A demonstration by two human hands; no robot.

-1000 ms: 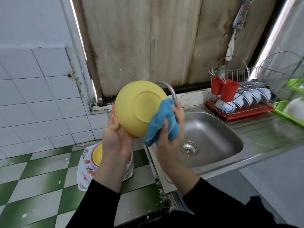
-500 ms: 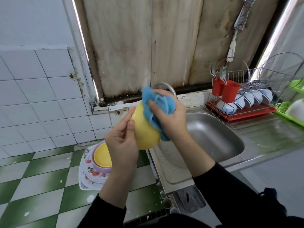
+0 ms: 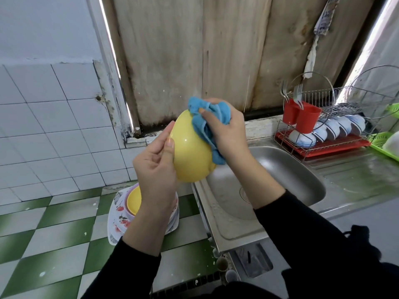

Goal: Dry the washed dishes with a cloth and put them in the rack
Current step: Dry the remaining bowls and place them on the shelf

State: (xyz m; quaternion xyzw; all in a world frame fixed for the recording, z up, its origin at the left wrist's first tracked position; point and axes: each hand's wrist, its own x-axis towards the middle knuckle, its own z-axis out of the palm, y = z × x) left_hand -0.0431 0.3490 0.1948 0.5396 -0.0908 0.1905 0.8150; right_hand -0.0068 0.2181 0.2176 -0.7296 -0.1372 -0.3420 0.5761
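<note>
Biggest thing here is the green and white checked counter (image 3: 54,244) on the left, with the steel sink (image 3: 298,175) butted up against its right edge. At the far right corner past the sink sits the wire dish rack (image 3: 330,146) on a red tray, already holding a row of white bowls (image 3: 336,128) on edge, plus two red cups (image 3: 306,119) with forks (image 3: 299,93) sticking up out of them. A stack of plates (image 3: 117,214) with another yellow dish on top sits near the counter's right edge, partly hidden behind the left forearm. The yellow bowl (image 3: 190,156) is up in the air over the line where the counter meets the sink, outer side towards the camera. The left hand (image 3: 155,167) grips its left side, thumb flat on the outside, fingers curled around the rim. The right hand (image 3: 226,132) has the blue cloth (image 3: 203,128) bunched up in curled fingers, pressed onto the bowl's upper right.
</note>
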